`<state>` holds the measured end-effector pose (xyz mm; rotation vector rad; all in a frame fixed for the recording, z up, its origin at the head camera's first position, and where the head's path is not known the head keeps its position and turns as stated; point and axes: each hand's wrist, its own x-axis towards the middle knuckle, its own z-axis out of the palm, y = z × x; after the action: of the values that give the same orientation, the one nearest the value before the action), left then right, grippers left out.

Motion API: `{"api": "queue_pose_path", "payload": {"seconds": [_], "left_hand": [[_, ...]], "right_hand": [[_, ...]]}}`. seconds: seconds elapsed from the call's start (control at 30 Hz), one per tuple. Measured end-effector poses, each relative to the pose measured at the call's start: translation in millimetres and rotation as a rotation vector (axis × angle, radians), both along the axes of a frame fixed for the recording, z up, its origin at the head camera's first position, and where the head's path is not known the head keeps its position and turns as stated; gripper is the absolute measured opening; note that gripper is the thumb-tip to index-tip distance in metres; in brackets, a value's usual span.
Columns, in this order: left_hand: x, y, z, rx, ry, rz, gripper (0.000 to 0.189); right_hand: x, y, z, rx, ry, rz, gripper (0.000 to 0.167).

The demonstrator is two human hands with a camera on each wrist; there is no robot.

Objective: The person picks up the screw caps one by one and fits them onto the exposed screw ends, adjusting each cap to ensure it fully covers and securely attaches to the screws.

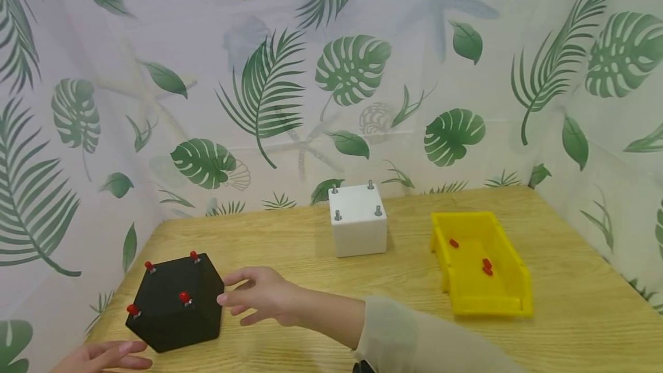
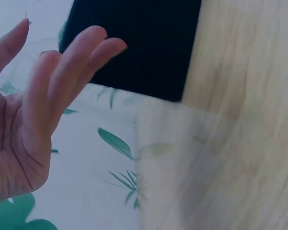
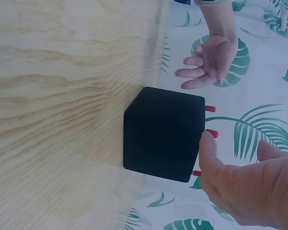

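Note:
A black block [image 1: 171, 286] sits at the left of the table, with several metal posts rising from its top, each wearing a red cap [image 1: 185, 297]. My right hand [image 1: 264, 295] hovers by the block's right side, its fingers loosely bent around nothing; the right wrist view has its fingertips overlapping the block's top edge. Low at the near left corner, partly cut off in the head view, is my left hand [image 1: 109, 357]. In the left wrist view its loosely extended fingers [image 2: 81, 62] appear before the dark block, and the palm is bare.
Farther back, a white block [image 1: 357, 235] carries several bare metal posts on its top. To the right, a yellow bin [image 1: 489, 305] contains several small red caps [image 1: 454, 243]. Leaf-patterned cloth [image 1: 290, 131] encloses the wooden table [image 1: 409, 269] at the back and sides.

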<state>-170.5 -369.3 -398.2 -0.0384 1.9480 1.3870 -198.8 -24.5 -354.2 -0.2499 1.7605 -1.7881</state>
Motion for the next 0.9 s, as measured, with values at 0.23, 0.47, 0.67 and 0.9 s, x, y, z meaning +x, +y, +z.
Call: {"api": "queue_pose_path", "payload": {"seconds": [0.23, 0.47, 0.67, 0.9], "left_hand": [[4.3, 10.7, 17.2, 0.199, 0.012, -0.023, 0.044], [6.2, 37.3, 27.3, 0.220, 0.021, -0.030, 0.047], [4.6, 56.9, 32.8, 0.239, 0.055, -0.094, 0.048], [0.3, 79.4, 33.6, 0.192, 0.103, -0.097, 0.053]], "right_hand": [[-5.5, 17, -7.1, 0.025, 0.032, -0.058, 0.035], [-10.5, 37, -10.4, 0.035, 0.045, -0.115, 0.036], [-11.8, 53, -8.9, 0.033, 0.072, -0.113, 0.038], [-13.1, 68, -9.1, 0.048, 0.115, -0.116, 0.041]]}}
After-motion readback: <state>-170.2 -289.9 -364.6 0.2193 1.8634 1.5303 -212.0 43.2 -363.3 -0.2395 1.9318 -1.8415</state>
